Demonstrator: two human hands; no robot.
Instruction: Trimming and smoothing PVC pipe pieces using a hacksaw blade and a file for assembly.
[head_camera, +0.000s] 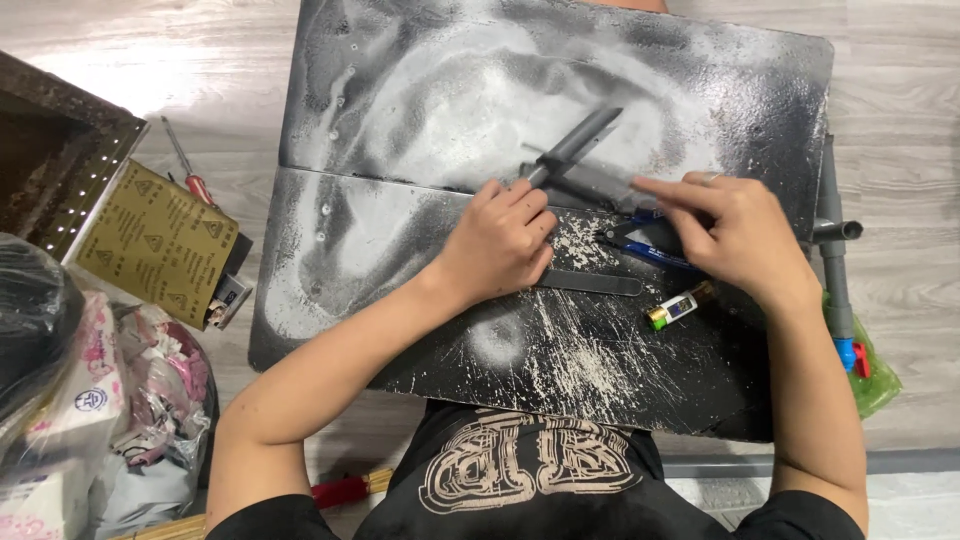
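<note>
My left hand (500, 240) is closed around the lower end of a grey rod-like piece (580, 142) that angles up and right over a black work board (400, 120) dusted with pale powder. My right hand (725, 230) rests just right of it, fingers bent over a grey block (590, 185) and blue-handled pliers (650, 245); whether it grips them I cannot tell. A flat dark file strip (590, 284) lies below my left hand. A small glue bottle (678, 306) with a green cap lies beneath my right wrist.
A red-handled screwdriver (190, 165) and a sheet of tan sandpaper (160, 240) lie on the wooden floor to the left. Bags of clutter (110, 410) fill the lower left. A grey pipe assembly (835, 250) runs along the board's right edge.
</note>
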